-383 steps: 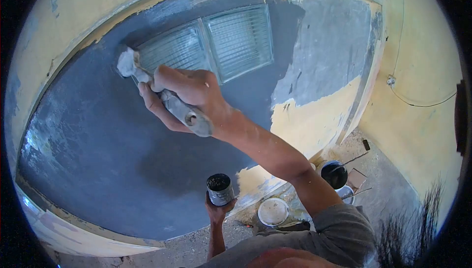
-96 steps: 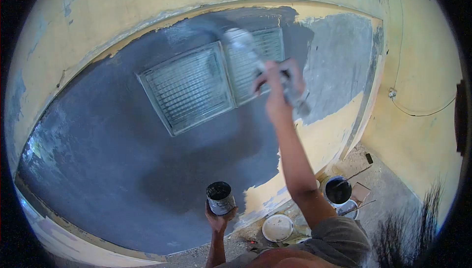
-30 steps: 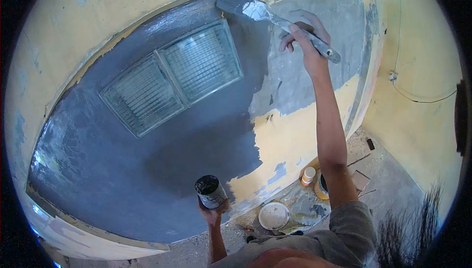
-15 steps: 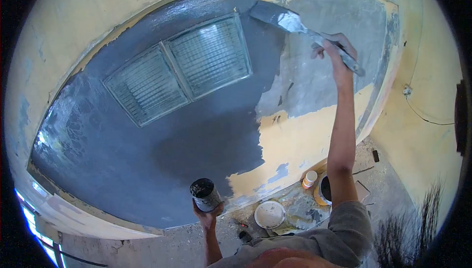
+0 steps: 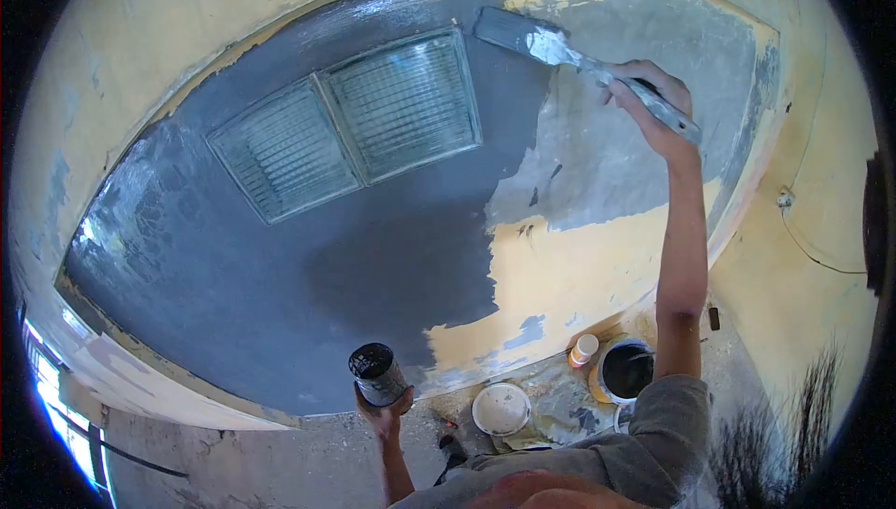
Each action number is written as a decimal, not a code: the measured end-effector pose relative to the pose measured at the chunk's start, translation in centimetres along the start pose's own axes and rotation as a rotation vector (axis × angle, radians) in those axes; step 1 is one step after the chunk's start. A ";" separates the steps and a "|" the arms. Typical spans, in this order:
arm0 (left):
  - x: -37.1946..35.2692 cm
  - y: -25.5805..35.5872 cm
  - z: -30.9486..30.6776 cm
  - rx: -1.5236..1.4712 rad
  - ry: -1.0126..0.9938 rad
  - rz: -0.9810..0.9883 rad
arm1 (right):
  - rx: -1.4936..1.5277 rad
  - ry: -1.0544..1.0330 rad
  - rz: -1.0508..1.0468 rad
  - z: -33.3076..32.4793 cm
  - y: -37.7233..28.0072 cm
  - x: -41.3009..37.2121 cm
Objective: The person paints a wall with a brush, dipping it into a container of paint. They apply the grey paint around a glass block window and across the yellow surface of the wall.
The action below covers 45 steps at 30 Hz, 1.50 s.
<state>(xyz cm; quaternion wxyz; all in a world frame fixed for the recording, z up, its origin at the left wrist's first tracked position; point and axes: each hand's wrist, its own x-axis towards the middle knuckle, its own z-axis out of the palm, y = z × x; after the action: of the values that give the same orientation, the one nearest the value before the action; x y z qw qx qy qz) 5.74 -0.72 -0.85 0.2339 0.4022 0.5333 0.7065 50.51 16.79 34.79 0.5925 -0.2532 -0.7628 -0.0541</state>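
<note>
Now your left hand point(image 5: 381, 406) cups a small tin point(image 5: 376, 374) from below, with dark paint inside, low before the wall point(image 5: 280, 266). On the floor to the right stands a bucket point(image 5: 623, 371) of black paint, near a white lid point(image 5: 500, 408). Your right hand point(image 5: 653, 108) is wrapped around the brush point(image 5: 579, 59), high up. Its bristles touch the dark grey edge, right of the glass blocks point(image 5: 350, 122). Yellow wall lies open below.

Pretty clearly a renovation site: patchy yellow plaster wall point(image 5: 560, 266) half-painted grey around a ribbed glass-block window point(image 5: 345, 122), round paint buckets point(image 5: 623, 371) below it.
</note>
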 end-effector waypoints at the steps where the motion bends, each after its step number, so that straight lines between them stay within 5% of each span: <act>1: -0.1 0.2 0.2 0.025 -0.012 -0.010 | 0.001 -0.017 -0.045 -0.4 -0.4 0.1; 9: -1.7 1.0 1.4 0.059 0.001 0.018 | -0.137 -0.111 -0.379 0.1 -1.7 3.1; 16: -3.4 3.5 2.8 0.021 0.015 -0.110 | -0.173 -0.263 -0.319 -3.0 -2.2 3.6; 22: -3.4 -3.3 0.5 -0.052 0.067 -0.017 | -0.131 -0.250 -0.262 -3.6 -2.8 6.6; 29: -3.9 -2.4 0.5 -0.044 0.095 -0.056 | -0.123 -0.362 -0.133 -4.2 -0.8 6.6; 39: -4.3 -3.4 -1.1 0.016 0.134 -0.034 | -0.143 -0.280 -0.285 -3.4 -3.0 7.9; 45: -4.1 -2.2 -0.5 0.027 0.131 -0.014 | -0.092 -0.303 -0.084 -4.5 -1.3 3.7</act>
<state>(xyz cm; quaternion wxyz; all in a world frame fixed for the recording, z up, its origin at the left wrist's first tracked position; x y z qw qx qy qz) 7.50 -3.42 -4.27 0.1982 0.3543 0.5597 0.7224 53.29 15.12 39.82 0.4556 -0.2532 -0.8501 -0.0749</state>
